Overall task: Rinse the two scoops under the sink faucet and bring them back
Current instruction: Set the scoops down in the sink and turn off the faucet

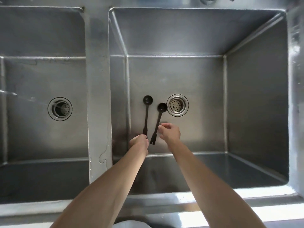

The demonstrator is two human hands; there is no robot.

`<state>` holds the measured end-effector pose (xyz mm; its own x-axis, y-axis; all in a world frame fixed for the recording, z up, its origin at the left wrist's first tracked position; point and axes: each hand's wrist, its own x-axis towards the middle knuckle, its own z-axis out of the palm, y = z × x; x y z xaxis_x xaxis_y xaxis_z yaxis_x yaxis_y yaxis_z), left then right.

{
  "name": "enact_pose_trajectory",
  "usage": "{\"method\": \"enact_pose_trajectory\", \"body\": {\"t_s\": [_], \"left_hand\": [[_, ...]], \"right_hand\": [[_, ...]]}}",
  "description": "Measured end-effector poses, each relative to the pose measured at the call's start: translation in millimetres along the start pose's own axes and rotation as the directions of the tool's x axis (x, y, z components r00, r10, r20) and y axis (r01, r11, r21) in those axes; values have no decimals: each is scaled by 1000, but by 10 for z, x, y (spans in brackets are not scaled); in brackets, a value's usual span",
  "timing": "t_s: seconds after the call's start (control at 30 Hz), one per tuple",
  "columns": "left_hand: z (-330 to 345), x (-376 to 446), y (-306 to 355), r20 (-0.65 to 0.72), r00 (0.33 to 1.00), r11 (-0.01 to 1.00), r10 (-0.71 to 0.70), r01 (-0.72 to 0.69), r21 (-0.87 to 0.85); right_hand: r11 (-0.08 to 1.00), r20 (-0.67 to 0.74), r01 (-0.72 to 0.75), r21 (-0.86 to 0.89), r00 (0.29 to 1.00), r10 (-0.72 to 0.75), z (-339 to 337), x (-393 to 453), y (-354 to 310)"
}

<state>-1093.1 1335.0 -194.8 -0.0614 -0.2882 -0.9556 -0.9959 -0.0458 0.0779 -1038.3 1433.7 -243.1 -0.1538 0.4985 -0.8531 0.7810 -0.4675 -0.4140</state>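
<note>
Head: scoops [153,119] within right basin [246,96]

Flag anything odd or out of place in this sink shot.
A stream of water crosses the left steel basin, while both long-handled black scoops are held over the right steel basin, away from it. Nothing looks spilled or damaged.

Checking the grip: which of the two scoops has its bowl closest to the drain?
The right scoop, at the right hand; its bowl nearly touches the drain. The left scoop sits farther away.
</note>
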Motion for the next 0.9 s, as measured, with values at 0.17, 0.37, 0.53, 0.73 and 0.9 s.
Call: {"method": "enact_pose_trajectory", "body": {"t_s": [0.17,0.37,0.53,0.73,0.9], "left_hand": [[-109,-417,86,206,958,962,199,-231,148],[-426,-1158,528,435,802,826,409,-528,198],[-860,-1463,1120,465,691,730,552,-671,130],[-1706,-1557,1907,414,456,315,788,-876,366],[-2284,-1468,2625,460,254,-6,851,-871,492]], "right_hand": [[995,-25,78,69,997,-77,-167,-474,-378],[968,-41,252,-19,967,-252,-137,-1161,-1044],[898,-31,429,-102,901,-434,219,-1699,-1598],[796,26,588,-143,806,-591,792,-2227,-1952],[664,102,707,-243,699,-708,1419,-2551,-2110]]}}
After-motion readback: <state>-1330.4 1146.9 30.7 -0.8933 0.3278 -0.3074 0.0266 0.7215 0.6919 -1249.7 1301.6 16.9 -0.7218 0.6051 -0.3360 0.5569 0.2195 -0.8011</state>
